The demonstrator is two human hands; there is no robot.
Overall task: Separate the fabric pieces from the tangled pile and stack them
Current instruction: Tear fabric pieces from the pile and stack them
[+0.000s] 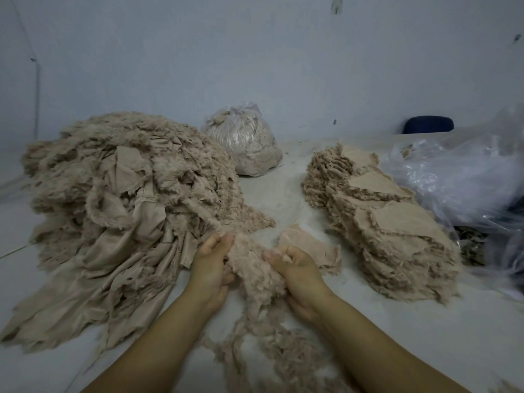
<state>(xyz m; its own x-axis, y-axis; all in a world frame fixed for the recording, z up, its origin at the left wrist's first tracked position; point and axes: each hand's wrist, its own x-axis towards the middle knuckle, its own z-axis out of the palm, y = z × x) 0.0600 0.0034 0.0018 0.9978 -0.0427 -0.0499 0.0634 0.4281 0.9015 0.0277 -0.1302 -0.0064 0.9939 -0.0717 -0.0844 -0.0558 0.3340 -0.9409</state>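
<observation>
A big tangled pile of beige, fuzzy-edged fabric fills the left of the table. On the right lies a long stack of flat separated pieces. Between them, near the front, my left hand and my right hand both grip one fluffy fabric piece, fingers curled into it from either side. A loose flat piece lies just behind my right hand. Frayed strands trail from the held piece toward me.
A tied clear plastic bag full of fabric stands at the back centre. Crumpled clear plastic sheeting lies at the right, past the stack. A dark blue chair back shows behind the table by the pale wall.
</observation>
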